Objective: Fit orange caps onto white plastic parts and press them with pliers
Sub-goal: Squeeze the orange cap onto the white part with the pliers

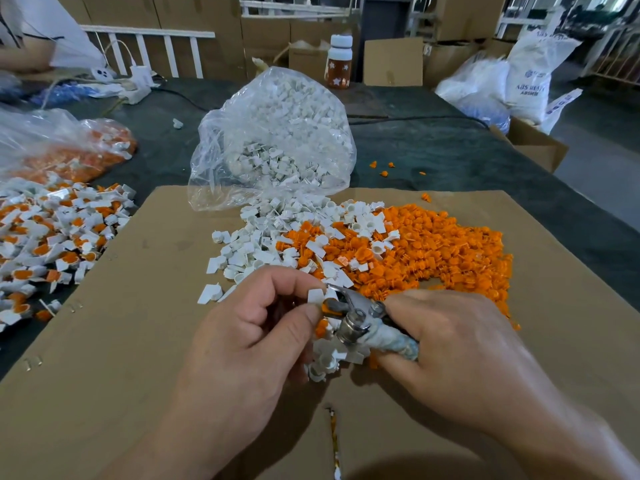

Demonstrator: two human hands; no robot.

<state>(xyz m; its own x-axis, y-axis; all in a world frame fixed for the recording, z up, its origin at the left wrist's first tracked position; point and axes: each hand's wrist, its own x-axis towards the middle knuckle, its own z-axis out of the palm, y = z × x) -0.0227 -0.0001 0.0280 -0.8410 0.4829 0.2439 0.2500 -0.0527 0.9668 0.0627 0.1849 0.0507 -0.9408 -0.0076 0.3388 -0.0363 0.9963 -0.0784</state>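
My left grip (256, 327) pinches a white part (316, 295) w/ orange cap (326, 308) at the pliers (353, 318) nose. Right grip (450, 344) is wrapped round the handles, prob. mid-press. Done pile (59, 237) lies left (sizeable), but loose caps (450, 251) & bag of whites (277, 133) remain.

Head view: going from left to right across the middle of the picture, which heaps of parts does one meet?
First a heap of white plastic parts already fitted with orange caps → loose white plastic parts on the brown cardboard sheet → heap of loose orange plastic caps.
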